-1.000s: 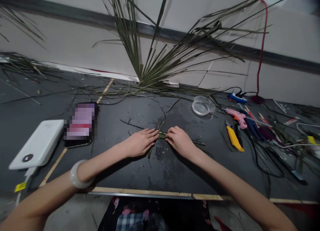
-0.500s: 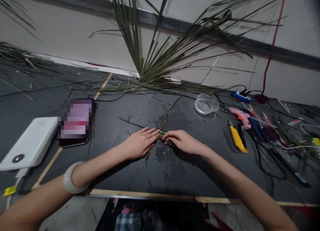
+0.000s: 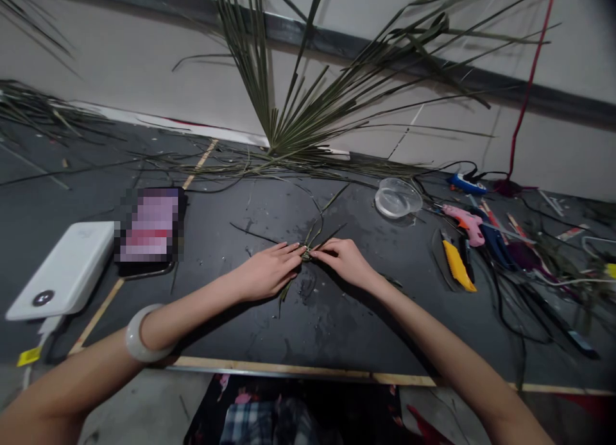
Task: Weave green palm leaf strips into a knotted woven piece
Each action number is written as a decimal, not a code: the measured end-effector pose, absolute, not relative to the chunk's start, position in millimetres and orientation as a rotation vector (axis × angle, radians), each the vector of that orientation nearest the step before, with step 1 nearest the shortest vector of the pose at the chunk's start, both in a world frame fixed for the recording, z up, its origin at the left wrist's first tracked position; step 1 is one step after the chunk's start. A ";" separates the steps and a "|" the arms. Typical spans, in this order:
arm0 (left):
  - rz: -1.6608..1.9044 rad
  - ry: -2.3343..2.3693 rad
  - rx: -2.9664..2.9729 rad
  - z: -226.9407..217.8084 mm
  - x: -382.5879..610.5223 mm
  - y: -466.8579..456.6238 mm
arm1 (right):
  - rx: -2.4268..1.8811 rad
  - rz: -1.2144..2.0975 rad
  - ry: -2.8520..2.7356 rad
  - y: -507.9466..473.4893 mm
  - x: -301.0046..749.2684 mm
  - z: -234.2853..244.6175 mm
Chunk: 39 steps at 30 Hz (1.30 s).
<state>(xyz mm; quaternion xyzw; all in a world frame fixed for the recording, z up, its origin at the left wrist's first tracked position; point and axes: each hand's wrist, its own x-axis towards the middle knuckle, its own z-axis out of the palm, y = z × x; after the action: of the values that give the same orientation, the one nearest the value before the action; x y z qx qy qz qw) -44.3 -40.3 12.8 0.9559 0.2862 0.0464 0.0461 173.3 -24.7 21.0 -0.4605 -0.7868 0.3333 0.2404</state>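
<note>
My left hand (image 3: 269, 272) and my right hand (image 3: 344, 262) meet over the dark tabletop (image 3: 317, 329), their fingertips pinching a small bundle of narrow green palm leaf strips (image 3: 306, 254). Thin strip ends fan out from the bundle, upward and to the right, and one end hangs down below it. My fingers hide the middle of the bundle, so its exact form cannot be seen. A white bangle (image 3: 149, 333) circles my left wrist. Behind my hands, a large palm frond (image 3: 298, 111) spreads up against the wall.
On the left lie a white power bank (image 3: 60, 272) and a phone with a blurred screen (image 3: 149, 230). To the right are a clear round dish (image 3: 397, 198), a pink glue gun (image 3: 464, 226), a yellow utility knife (image 3: 457, 267), and tangled cords and leaf scraps.
My right hand has slid left, closer to my left hand, and its fingers now pinch the bundle. The strip ends stand more visibly to the upper right. The whole view has shifted slightly.
</note>
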 end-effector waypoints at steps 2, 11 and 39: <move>0.141 0.869 2.923 12.7 -44.3 -40.3 | -1.318 0.821 -2.177 -24.9 171.3 18.0; 0.157 0.851 2.908 12.0 -44.2 -40.1 | -0.997 0.870 -2.399 -20.0 179.7 17.7; 0.126 0.889 2.894 11.1 -45.4 -40.1 | -1.445 0.663 -2.061 -26.2 154.7 7.8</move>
<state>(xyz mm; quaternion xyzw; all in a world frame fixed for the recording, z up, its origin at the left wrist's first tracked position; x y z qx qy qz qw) -45.4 -40.1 11.1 0.9536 0.2930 0.0415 0.0556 154.7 -26.2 7.8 -0.5350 -0.7632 0.2456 0.2662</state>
